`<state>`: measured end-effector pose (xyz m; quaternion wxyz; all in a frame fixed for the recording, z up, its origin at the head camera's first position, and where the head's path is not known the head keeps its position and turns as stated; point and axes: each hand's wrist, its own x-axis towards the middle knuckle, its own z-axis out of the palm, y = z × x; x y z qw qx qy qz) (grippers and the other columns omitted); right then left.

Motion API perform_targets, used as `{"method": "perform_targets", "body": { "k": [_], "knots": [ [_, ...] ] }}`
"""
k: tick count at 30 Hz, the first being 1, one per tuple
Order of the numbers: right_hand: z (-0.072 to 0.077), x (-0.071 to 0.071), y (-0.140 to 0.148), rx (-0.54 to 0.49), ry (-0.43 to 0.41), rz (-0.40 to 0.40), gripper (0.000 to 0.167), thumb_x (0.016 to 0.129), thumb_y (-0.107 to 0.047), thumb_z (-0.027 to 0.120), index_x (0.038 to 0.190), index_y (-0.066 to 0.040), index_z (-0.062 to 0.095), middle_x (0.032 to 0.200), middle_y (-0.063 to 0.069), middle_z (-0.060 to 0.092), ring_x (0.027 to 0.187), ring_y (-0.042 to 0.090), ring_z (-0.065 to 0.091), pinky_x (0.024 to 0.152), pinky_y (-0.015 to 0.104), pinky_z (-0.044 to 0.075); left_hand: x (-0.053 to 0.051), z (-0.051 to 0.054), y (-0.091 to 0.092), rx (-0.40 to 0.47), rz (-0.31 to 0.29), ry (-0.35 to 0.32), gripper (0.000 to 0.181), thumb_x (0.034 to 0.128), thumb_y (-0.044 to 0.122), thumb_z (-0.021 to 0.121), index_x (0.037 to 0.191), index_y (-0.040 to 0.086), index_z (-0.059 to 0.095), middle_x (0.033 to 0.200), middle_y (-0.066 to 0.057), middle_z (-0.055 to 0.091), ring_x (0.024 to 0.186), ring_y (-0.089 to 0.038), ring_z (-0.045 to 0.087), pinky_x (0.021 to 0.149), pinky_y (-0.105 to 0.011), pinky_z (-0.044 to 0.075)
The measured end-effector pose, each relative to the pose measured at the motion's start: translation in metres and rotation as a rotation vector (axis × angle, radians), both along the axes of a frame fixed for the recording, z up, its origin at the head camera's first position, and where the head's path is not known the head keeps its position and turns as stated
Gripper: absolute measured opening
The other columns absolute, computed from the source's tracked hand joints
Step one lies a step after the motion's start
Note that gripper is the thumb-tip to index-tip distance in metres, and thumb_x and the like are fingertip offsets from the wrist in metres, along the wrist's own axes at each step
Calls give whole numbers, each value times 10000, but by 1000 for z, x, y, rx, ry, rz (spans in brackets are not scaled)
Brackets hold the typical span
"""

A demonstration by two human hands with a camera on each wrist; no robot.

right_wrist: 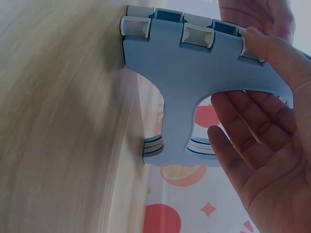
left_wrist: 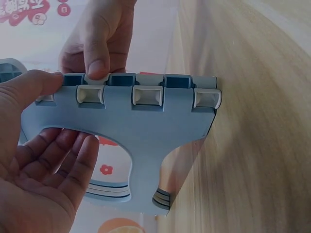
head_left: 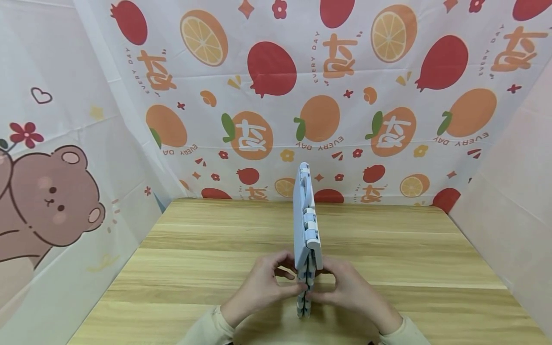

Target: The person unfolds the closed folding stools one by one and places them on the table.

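Observation:
A blue-grey plastic folding stool with white hinge pieces stands folded on edge at the middle of the table. My left hand grips its near left side. In the left wrist view the thumb lies on the hinged edge and the fingers reach through the cut-out of a leg panel. On the opposite side my right hand holds the other leg panel the same way, thumb by the hinges and fingers curled under the arch. The two hands face each other across the stool.
The stool stands on a wooden table. Behind it hangs a white fruit-print curtain. A bear-print sheet closes off the left, and a pale sheet the right.

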<state>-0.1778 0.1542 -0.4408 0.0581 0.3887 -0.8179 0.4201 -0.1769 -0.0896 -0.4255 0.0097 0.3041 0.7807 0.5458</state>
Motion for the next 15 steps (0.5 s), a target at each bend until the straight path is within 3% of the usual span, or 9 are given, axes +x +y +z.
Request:
{"method": "perform_targets", "body": {
  "k": [15],
  "knots": [
    [-1, -3, 6, 15, -41, -8, 408, 882, -231, 911, 1246, -235, 727, 1211, -66, 791, 1112, 71, 735, 973, 386, 643, -2, 4, -5, -34, -11, -22, 371, 829, 89, 911, 1155, 120, 738, 1070, -36, 785, 936, -123, 744, 848, -305, 662]
  ]
}}
